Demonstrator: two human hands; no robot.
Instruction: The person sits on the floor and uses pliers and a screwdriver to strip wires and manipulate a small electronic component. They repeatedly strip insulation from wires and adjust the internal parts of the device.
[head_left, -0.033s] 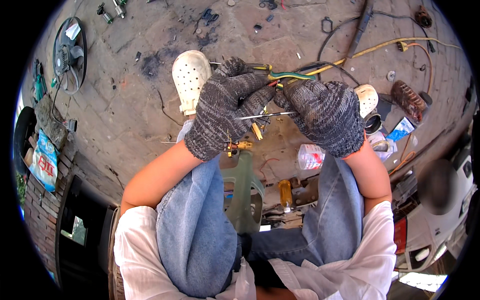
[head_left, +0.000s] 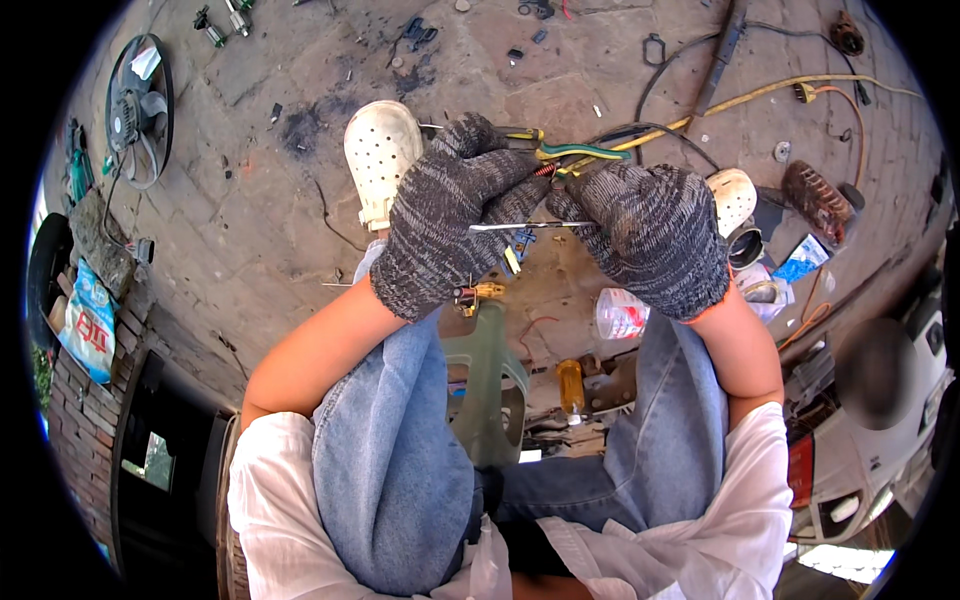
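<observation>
A dark grey knitted glove covers my left hand, whose fingers are closed. Just under its fingertips shows a small blue and yellow part, mostly hidden by the glove. My right hand, gloved alike, is curled around a thin metal rod like a screwdriver shaft; its other end is hidden in the palm. The rod runs level across the gap to the left glove. Beyond the fingertips are pliers with green and yellow handles, and a small red coil by the left fingers.
A pale green plastic stool stands between my knees, with a yellow-handled screwdriver beside it. A clear plastic container lies near my right knee. Yellow cable crosses the ground at far right. A fan lies at far left.
The metal rod has shifted slightly left and up. The small part under my left fingers has turned, and its blue side shows now.
</observation>
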